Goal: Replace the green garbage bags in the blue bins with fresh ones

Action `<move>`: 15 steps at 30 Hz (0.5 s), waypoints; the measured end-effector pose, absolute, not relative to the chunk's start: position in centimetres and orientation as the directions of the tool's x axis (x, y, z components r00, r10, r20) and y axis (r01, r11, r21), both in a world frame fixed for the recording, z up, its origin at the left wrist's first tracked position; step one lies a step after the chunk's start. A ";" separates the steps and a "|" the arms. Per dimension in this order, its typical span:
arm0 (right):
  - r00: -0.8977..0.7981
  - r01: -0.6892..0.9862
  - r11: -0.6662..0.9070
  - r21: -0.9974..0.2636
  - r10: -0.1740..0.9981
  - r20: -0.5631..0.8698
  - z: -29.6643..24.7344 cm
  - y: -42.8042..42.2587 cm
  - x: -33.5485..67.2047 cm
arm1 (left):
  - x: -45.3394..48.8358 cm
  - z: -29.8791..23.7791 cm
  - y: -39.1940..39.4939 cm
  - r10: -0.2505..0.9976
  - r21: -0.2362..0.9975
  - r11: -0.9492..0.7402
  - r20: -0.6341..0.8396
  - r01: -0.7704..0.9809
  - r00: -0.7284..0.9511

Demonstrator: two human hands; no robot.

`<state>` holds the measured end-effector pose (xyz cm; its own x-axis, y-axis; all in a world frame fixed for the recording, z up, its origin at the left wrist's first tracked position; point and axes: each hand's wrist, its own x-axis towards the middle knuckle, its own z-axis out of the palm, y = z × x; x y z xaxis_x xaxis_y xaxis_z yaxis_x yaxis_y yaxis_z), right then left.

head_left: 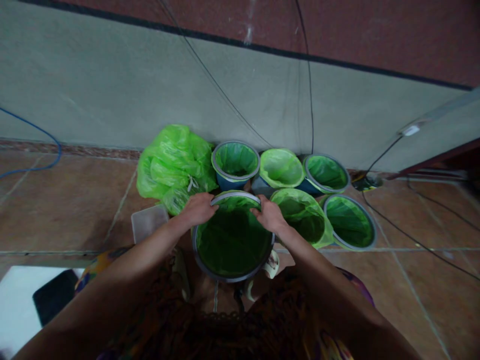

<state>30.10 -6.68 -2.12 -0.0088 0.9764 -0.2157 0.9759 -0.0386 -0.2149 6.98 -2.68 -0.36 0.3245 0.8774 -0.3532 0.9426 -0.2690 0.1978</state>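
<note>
Between my arms is a round trash can (234, 245) lined with a green plastic bag, its grey rim ring seated around the top. My left hand (201, 207) grips the far-left part of the rim, thumb on the inner side. Opposite it, my right hand (269, 214) is closed on the far-right part of the same rim. Just right of my right hand stands another can with a green bag (305, 217) draped over its edge, no grey ring showing. Beyond my left hand lies a bright green bundle of plastic bags (174, 165) against the wall.
More lined cans stand along the wall: a blue one (235, 160), a bag-draped one (282, 167) and a ringed one (326, 173). Another ringed can (349, 222) is at the right. A clear plastic tray (149, 222) lies left. Cables cross the tiled floor (423, 265).
</note>
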 end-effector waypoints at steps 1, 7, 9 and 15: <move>-0.002 0.977 -0.063 -0.203 0.953 -0.304 -2.9 -6.6 30.2 | 7.0 -0.5 -2.6 0.876 0.193 -0.282 -0.348 0.940 0.335; 0.091 0.972 -0.177 -0.157 0.891 -0.445 -7.0 -7.4 28.9 | 6.7 -2.5 -1.9 0.871 0.182 -0.316 -0.334 0.931 0.361; 0.135 0.965 -0.221 -0.138 0.876 -0.462 -7.9 -7.8 28.7 | 6.4 -3.9 -1.9 0.874 0.157 -0.295 -0.355 0.942 0.333; 0.129 0.967 -0.222 -0.122 0.845 -0.518 -9.5 -8.5 29.6 | 5.0 -8.9 -3.0 0.800 0.150 -0.184 -0.552 0.971 0.236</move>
<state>29.61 -8.47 -9.53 0.1291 0.8454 -0.5183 0.9673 -0.2223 -0.1217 4.97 -2.99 -8.91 0.2364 0.8000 -0.5515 0.9715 -0.1838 0.1498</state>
